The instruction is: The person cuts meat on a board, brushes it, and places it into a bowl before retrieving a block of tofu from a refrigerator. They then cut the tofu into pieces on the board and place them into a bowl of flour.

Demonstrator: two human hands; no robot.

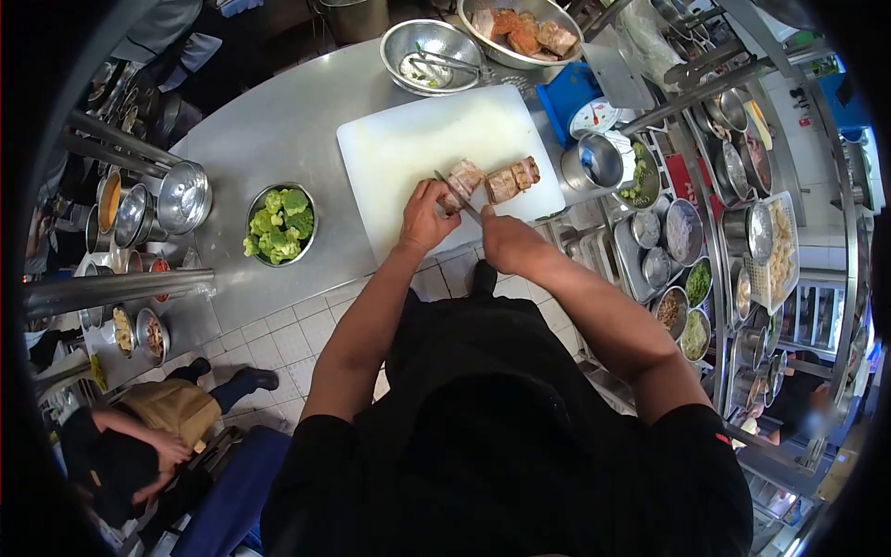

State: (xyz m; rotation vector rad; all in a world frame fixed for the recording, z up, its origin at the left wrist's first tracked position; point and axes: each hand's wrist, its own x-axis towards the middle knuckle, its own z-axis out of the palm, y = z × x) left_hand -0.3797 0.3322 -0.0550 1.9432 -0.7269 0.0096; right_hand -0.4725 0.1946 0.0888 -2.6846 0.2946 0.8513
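Observation:
My right hand is closed round the handle of a knife. The blade slants up and left across a chunk of cooked meat. My left hand grips the near left end of that chunk, its fingertips close beside the blade. Just to the right lies a browned block of meat with cut lines showing across it. Both pieces rest on a large white cutting board. Most of the handle is hidden in my right fist.
Left of the board stands a bowl of broccoli. Behind it are a steel bowl with tongs and a bowl of meat. A scale and metal pot stand right. Shelves flank both sides; a person is lower left.

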